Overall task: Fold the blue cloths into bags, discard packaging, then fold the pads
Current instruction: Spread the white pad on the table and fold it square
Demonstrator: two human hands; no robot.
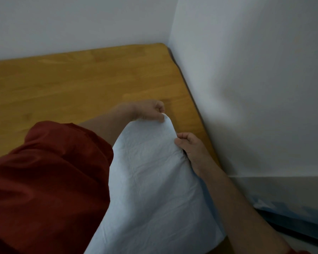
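A pale blue-white quilted pad (151,180) lies lifted over the near right part of a wooden table (72,85). My left hand (149,110) pinches the pad's far corner, raised a little above the table. My right hand (191,149) grips the pad's right edge just below that corner, fingers curled round the fabric. My red left sleeve (50,180) hides the pad's left part. The pad's lower end runs out of view at the bottom.
White walls (246,88) meet in a corner right behind and beside the table. A dark blue-edged thing (292,215) lies low at the right, next to the wall. The table's wooden top stretches to the left and back.
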